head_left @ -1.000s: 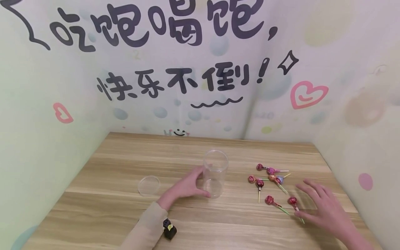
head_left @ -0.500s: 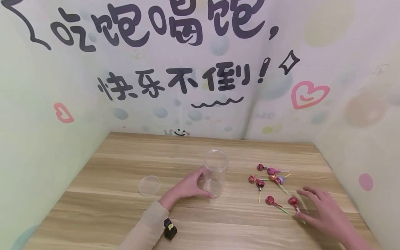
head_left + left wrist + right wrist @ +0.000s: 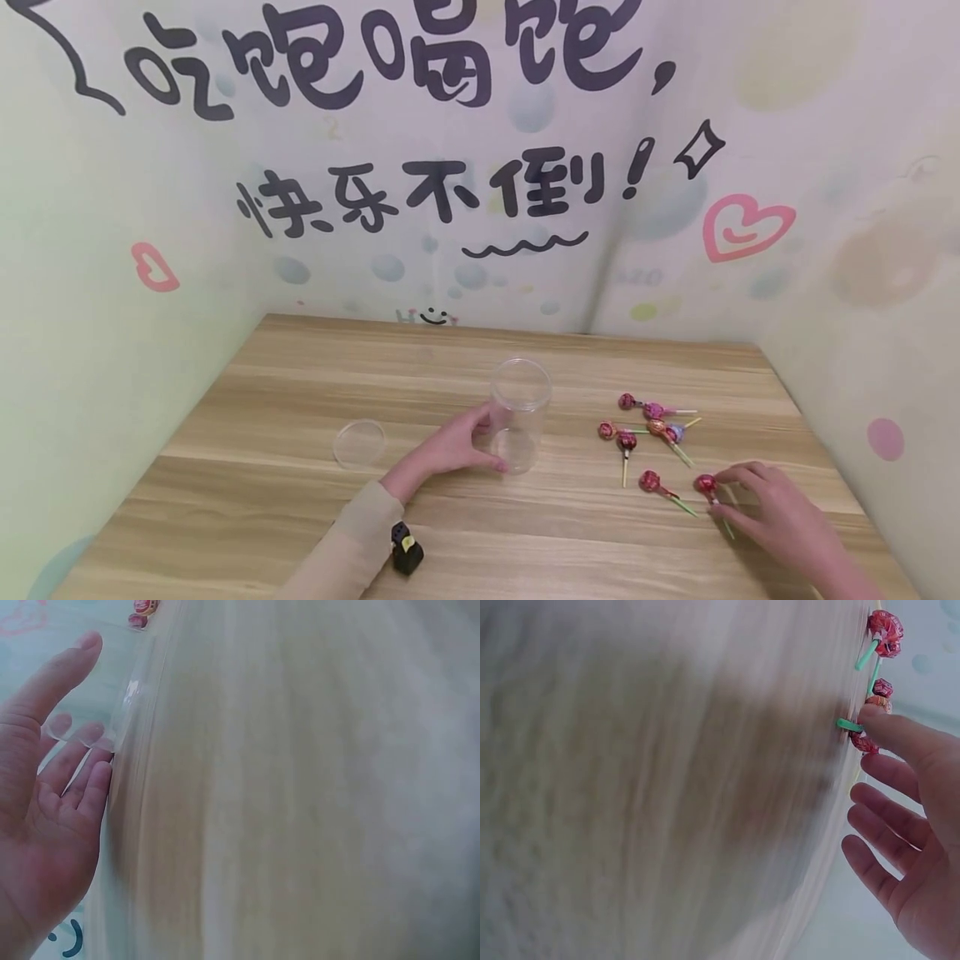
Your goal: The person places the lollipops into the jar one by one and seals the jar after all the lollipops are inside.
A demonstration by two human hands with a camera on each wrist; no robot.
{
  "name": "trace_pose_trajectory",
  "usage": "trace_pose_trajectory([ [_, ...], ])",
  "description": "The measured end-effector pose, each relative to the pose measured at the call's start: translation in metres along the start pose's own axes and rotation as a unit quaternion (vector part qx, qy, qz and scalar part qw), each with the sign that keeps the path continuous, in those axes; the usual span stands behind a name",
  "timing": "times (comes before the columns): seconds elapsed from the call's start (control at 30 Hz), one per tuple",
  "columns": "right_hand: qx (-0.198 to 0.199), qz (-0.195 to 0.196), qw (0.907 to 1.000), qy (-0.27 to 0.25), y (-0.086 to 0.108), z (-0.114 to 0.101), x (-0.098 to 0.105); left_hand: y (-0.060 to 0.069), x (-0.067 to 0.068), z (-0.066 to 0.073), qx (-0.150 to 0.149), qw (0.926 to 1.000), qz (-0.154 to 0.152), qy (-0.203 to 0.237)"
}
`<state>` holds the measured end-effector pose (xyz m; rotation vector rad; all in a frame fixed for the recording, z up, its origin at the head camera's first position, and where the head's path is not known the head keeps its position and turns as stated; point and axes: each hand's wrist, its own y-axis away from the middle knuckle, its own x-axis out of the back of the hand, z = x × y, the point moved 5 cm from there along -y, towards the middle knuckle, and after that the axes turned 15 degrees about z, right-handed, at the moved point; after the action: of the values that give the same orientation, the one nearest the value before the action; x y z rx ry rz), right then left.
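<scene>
A clear plastic jar (image 3: 521,417) stands upright and uncapped on the wooden table. My left hand (image 3: 457,442) holds its left side, the thumb in front and the fingers curved behind; the left wrist view shows the fingertips against the clear wall. At the right, my right hand (image 3: 780,512) has its thumb and index finger on either side of a red-wrapped lollipop (image 3: 706,484) that lies on the table. Its other fingers are loosely bent. In the right wrist view, the thumb partly hides that lollipop's green stick (image 3: 849,725). Another red lollipop (image 3: 650,481) lies just left of it.
Several more lollipops (image 3: 656,428) lie in a loose group right of the jar. A clear round lid (image 3: 359,444) rests on the table left of the jar. Walls with printed lettering (image 3: 442,192) enclose the table at the back and sides.
My right thumb and index finger have come down and closer together around the nearest red lollipop. The left hand and the jar have stayed in place.
</scene>
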<state>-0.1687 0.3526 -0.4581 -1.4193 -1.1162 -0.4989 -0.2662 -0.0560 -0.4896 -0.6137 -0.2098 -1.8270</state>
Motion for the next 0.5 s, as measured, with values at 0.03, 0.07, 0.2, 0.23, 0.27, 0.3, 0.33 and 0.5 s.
trace_pose_trajectory([
  [0.03,-0.004,-0.005,1.0,0.001,0.0003,0.0002,-0.0008,0.0001,0.0,-0.0001,0.001,1.0,-0.002,0.001],
  [0.07,-0.008,-0.01,0.9999,0.001,0.0009,0.0006,-0.0014,0.0,0.0,0.0002,0.002,1.0,-0.003,0.001],
  [0.2,-0.03,-0.026,0.9992,-0.009,0.0021,0.0025,-0.0042,0.0,-0.0004,-0.0003,0.012,0.9998,-0.013,0.006],
  [0.23,-0.034,-0.03,0.9989,-0.015,0.0019,0.0033,-0.0053,0.0002,-0.0005,-0.0009,0.015,0.9997,-0.015,0.007],
  [0.27,-0.038,-0.032,0.9986,-0.02,0.0019,0.0037,-0.0061,0.0003,-0.0005,-0.0011,0.018,0.9997,-0.016,0.009],
  [0.3,-0.039,-0.031,0.9985,-0.023,0.0016,0.004,-0.007,0.0004,-0.0006,-0.0015,0.02,0.9996,-0.018,0.011],
  [0.33,-0.038,-0.03,0.9985,-0.027,0.0012,0.004,-0.0077,0.0005,-0.0007,-0.0018,0.022,0.9995,-0.019,0.013],
  [0.5,-0.021,-0.025,0.9993,-0.021,-0.0016,0.0041,-0.0096,0.0009,-0.0004,-0.0022,0.023,0.9993,-0.024,0.016],
])
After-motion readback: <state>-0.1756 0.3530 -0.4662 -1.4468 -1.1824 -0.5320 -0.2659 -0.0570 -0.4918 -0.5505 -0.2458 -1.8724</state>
